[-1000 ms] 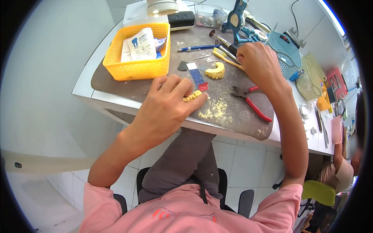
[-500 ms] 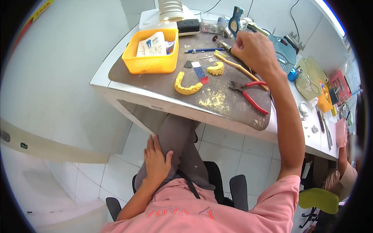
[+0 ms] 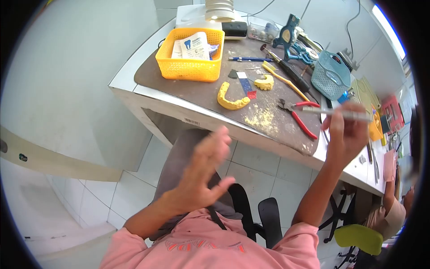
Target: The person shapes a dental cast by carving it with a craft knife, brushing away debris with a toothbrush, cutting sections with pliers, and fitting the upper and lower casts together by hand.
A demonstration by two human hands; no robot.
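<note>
My right hand [image 3: 347, 134] is closed around a thin, pale grey stick-like tool [image 3: 331, 112], blurred by motion, above the table's right side. Beneath its tip lie red-handled cutting pliers [image 3: 303, 123]. My left hand [image 3: 204, 168], fingers stretched out and thumb apart, hovers over my lap with nothing in it. On the brown mat sit a yellow U-shaped dental cast [image 3: 230, 99] and a smaller yellow cast piece [image 3: 264, 82]. Blue, white and red strips [image 3: 245, 84] lie between them. A yellow-handled toothbrush [image 3: 284, 80] rests beside a black rotary handpiece [image 3: 291, 69].
A yellow basket [image 3: 189, 71] with packets stands at the back left. Toward the right are a blue articulator [image 3: 286, 38] and a blue basket [image 3: 330, 76]. Yellow crumbs [image 3: 262, 119] cover part of the mat. Another person [image 3: 389, 208] sits at the far right.
My right hand has come back from the rear of the table toward the right front and now holds the thin tool. My left hand has lifted off my thigh. The view has shifted slightly.
</note>
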